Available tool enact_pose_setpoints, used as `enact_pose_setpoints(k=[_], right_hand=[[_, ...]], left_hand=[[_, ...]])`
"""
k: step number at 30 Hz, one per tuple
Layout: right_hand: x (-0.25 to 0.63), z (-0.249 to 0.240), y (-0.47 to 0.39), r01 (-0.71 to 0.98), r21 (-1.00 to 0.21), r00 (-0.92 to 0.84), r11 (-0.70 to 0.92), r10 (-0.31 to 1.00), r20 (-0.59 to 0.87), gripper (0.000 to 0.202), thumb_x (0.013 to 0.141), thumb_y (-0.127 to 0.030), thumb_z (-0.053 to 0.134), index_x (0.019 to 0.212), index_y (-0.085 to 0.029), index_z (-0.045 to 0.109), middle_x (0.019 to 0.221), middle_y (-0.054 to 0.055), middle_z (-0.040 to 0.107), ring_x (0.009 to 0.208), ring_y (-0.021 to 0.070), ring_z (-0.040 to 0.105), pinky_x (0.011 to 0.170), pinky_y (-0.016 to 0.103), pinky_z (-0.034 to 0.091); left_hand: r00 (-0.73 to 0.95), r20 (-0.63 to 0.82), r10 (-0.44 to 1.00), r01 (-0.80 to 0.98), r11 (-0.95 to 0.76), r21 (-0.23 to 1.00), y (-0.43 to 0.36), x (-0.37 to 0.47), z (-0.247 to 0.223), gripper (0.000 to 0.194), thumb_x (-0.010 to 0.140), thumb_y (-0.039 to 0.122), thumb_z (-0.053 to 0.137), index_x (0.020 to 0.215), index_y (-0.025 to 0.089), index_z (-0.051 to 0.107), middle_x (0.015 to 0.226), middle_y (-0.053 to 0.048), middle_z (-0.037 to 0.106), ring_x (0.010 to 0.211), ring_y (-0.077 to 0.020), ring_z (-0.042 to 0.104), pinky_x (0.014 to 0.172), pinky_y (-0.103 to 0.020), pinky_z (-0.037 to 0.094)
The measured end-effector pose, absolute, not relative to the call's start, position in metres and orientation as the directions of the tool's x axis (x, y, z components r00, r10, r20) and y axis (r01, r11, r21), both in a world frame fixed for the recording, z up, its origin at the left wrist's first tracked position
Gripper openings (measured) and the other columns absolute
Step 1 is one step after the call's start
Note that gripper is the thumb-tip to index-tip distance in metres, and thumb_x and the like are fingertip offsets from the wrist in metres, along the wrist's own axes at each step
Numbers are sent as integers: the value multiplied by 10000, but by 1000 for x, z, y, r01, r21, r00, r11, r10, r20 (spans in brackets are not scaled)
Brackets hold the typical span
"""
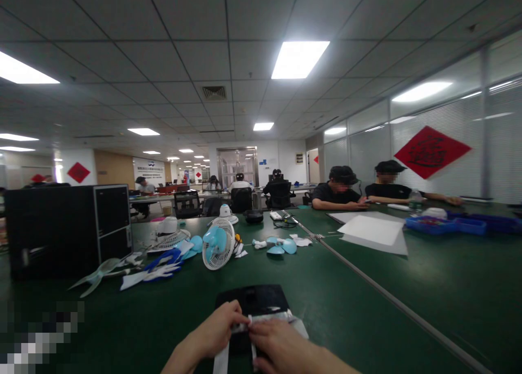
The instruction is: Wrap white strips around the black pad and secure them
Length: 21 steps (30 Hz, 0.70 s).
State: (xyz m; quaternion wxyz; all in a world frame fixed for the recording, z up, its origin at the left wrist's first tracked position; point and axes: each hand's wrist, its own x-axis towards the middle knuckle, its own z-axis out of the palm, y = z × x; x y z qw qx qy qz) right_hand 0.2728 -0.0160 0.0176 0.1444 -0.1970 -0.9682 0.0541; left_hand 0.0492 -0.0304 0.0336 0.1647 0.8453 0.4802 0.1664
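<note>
Both pinching: left hand (218,330) and right hand (281,346) grip white strip (222,363) over black box (253,300), near table edge; no readable writing; blue tray (446,225) far right, contents unclear

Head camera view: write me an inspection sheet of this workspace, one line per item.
Surface: dark green table, with a metal seam strip running across it.
Job's things: flat black device with a white strip at its near edge.
Clutter: small white fan, blue fan blades, gloves, white sheets, blue trays, black case.
Grippers: left hand and right hand both pinch the white strip.
Cables: thin black cable at the far end.
Surroundings: open office, people seated at the tables, red diamond decoration on the glass wall.
</note>
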Motion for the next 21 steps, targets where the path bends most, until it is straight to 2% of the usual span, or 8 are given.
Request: enact_pose_setpoints(k=[5,8,13,16,21], right_hand=[[267,-6,-4,359,52,-917,932,341,209,333,861,-408,604,1043,-134,657,1048,113,694,957,254,637,875,335,467],[266,-5,-4,334,99,-930,938,310,196,319,866,-422,599,992,-137,665,992,104,705,934,247,643,840,323,471],[268,1,-10,379,2,-902,926,368,226,276,861,-390,598,1005,-166,671,1031,76,710,959,235,645,879,320,466],[267,1,-10,426,-80,-864,901,432,260,381,868,-430,592,1134,-163,646,1164,110,676,1084,263,605,974,355,430],[268,4,-13,425,-176,-841,888,459,285,500,889,-455,562,1298,-168,564,1315,128,595,1215,279,529,1065,381,363]], left_hand=[[484,119,867,757,-484,439,-30,49,32,552,706,-16,378,1047,287,690,1027,-13,564,972,-165,516,840,-273,374],[480,126,868,765,-484,424,-30,49,31,551,719,-14,373,1059,287,686,1034,-13,569,973,-165,515,846,-275,375],[481,110,870,778,-481,404,-31,50,34,588,678,-33,374,1058,289,686,1038,-15,573,979,-168,519,833,-276,380],[482,111,869,783,-484,390,-30,50,34,592,670,-39,372,1052,290,683,1029,-15,572,983,-169,522,839,-281,381],[488,133,862,766,-497,408,-30,49,31,536,719,-12,384,1063,285,668,1035,-14,569,986,-163,526,854,-276,389]])
